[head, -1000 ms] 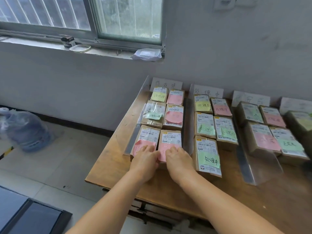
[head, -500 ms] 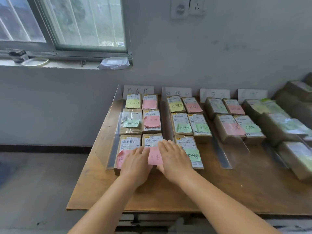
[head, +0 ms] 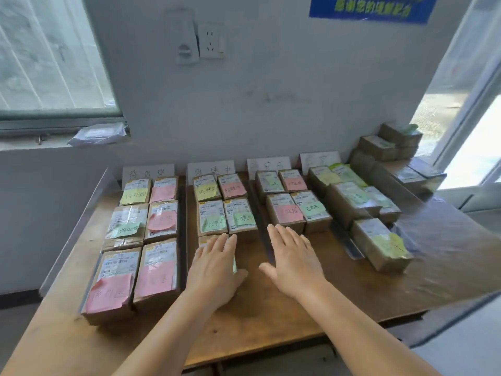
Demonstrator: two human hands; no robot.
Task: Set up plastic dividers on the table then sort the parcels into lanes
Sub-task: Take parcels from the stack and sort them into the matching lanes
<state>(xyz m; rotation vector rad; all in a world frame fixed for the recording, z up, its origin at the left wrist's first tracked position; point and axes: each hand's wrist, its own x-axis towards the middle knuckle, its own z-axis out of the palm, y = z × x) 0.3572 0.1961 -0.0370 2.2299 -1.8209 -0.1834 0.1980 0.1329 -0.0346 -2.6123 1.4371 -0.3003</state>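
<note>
Hands (head: pixel 217 270) now further right over wooden table (head: pixel 271 316).

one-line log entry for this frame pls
left hand: flat on second-lane parcel | right hand: open, over table, holding nothing | dividers: up

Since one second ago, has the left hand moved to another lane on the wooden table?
Yes. The left hand went right, from the nearest pink-noted parcel in the first lane onto the front parcel of the second lane.
</note>
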